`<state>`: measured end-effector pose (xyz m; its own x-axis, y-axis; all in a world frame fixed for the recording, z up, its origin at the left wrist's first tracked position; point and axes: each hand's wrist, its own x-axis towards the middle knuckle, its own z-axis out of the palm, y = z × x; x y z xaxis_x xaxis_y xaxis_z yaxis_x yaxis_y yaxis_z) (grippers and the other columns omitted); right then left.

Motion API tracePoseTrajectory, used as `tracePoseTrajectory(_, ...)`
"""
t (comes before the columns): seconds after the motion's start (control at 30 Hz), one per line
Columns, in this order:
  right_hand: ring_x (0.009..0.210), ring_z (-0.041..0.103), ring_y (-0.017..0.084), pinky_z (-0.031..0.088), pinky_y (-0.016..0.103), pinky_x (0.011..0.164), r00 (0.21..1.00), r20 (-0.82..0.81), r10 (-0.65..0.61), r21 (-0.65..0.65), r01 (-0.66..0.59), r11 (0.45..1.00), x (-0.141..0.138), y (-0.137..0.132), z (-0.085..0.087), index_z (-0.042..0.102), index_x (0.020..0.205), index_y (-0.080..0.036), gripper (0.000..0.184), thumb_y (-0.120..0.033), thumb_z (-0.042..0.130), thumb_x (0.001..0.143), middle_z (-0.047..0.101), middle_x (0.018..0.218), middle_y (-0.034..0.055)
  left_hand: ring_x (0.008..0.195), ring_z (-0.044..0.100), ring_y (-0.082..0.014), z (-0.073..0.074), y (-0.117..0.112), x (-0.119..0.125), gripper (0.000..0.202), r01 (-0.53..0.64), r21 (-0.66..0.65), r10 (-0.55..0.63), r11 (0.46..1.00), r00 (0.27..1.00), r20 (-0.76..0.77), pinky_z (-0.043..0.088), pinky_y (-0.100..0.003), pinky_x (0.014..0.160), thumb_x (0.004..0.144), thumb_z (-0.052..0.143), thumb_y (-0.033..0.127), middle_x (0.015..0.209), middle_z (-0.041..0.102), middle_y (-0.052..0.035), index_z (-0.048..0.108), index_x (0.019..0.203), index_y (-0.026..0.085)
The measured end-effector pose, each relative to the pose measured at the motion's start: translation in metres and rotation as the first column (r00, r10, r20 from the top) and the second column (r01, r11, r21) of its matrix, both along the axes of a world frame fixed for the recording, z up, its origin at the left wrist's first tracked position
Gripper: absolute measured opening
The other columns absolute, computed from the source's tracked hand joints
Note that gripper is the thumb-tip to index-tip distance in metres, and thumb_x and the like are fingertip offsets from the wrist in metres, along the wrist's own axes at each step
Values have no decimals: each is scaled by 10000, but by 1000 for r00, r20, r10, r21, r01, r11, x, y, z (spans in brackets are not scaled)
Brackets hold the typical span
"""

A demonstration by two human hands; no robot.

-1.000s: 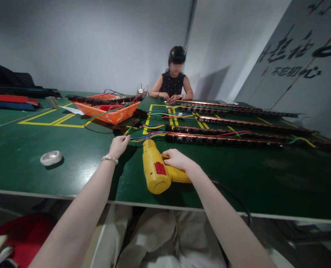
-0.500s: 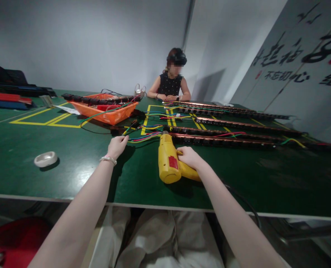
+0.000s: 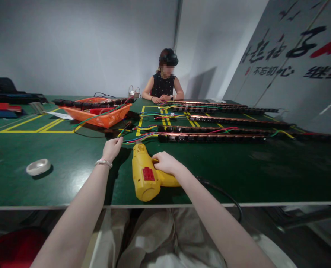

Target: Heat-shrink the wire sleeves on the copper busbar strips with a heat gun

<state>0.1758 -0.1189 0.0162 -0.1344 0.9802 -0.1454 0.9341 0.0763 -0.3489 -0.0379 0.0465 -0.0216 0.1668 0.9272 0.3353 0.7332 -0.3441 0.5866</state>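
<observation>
The yellow heat gun [image 3: 145,175] sits over the green bench [image 3: 251,171], the right hand [image 3: 165,163] with fingers wrapped around its handle. Coloured wires [image 3: 148,136] run just beyond its nozzle. Left of the heat gun, the left hand's [image 3: 112,149] fingers pinch the wires. Beyond it, rightward, lies a dark copper-lined strip [image 3: 210,138]; beyond it, leftward, an orange basket [image 3: 109,120].

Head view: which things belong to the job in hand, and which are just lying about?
In the job, it seems:
- heat gun, in the right hand
- wires, in the left hand
- near strip, where the wires lead

Apparently lying about:
- white dish
- paper
- orange basket (perhaps related)
</observation>
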Motion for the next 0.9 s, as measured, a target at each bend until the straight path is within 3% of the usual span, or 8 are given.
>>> tracePoseTrajectory(0.37, 876, 583, 160, 483, 345, 773, 993, 20, 112, 27, -113, 993, -49, 8, 6, 604, 948, -149, 238, -368, 558, 868, 615, 959, 43, 605, 498, -178, 0, 3, -1, 559, 7, -30, -6, 1000, 998, 58, 305, -261, 544, 823, 290, 573, 637, 606, -92, 584, 606, 149)
tracePoseTrajectory(0.9, 865, 588, 160, 475, 340, 770, 987, -27, 156, 29, -155, 988, -43, 11, 4, 611, 939, -148, 261, -391, 538, 878, 627, 945, 44, 568, 412, -141, 0, 5, -3, 522, 41, -4, -41, 999, 996, 85, 275, -252, 533, 818, 312, 562, 535, 474, -23, 502, 546, 158)
